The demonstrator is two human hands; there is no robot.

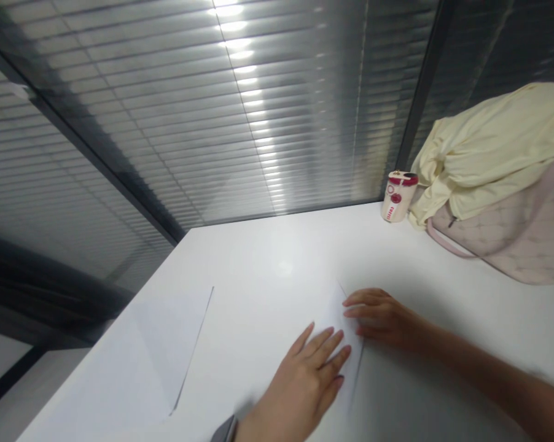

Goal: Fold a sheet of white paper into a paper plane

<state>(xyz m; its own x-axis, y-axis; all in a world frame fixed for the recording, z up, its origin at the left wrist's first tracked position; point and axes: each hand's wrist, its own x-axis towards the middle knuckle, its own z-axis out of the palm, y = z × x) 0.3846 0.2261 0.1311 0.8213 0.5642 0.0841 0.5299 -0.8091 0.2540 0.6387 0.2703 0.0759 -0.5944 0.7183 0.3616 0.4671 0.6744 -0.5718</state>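
A folded-looking sheet of white paper (pixel 351 362) lies on the white table in front of me, its pale outline hard to make out. My left hand (pixel 307 380) rests flat on its left part, fingers spread. From the right, my right hand (pixel 381 316) reaches across the paper's right edge, with its fingers stretched over it and slightly bent. Nothing shows as gripped in either hand, though the underside of the right one is hidden. A dark band circles my left wrist.
A stack of white paper (pixel 134 362) lies at the table's left edge. At the back right stand a cream tumbler (pixel 399 197) with a red rim and a pink quilted bag (pixel 530 227) with a pale yellow garment (pixel 498 150) over it. Blinds behind glass (pixel 258 123) border the table (pixel 258 258).
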